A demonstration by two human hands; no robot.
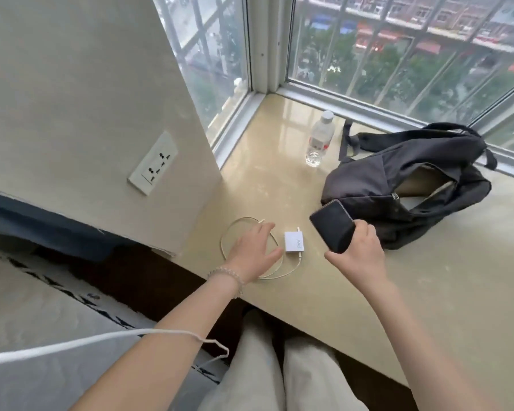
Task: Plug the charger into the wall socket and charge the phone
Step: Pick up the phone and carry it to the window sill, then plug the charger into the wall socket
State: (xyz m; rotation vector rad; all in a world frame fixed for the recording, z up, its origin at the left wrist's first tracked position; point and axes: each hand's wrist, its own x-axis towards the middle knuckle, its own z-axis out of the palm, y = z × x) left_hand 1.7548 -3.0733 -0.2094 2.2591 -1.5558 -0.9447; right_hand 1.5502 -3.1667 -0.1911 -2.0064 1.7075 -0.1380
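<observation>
Two hands are at work over the desk [368,307], and almost none of the task looks done yet. The right hand [358,252] is closed around the lower end of the phone [333,225], holding it tilted above the desk with its dark face up. The left hand [254,247] is open, fingers spread, palm down over the coiled cable [251,253], and grips nothing; whether it touches the cable cannot be told.

Between the two hands, just beside the left fingertips, the white charger [293,241] lies flat on the desk with its prongs pointing away from the person. The cable runs from its near end and loops under the left hand. The cable's free end lies just beyond the left hand, not in the phone.

The wall socket [153,163] sits up and to the left of the left hand, on the wall face, with nothing plugged into it. Beyond the right hand lies an open black backpack [413,179], and farther off stands a water bottle [321,137].

As I judge it, everything remains: pick up the charger, push it into the socket, then fit the cable's free end into the phone.
</observation>
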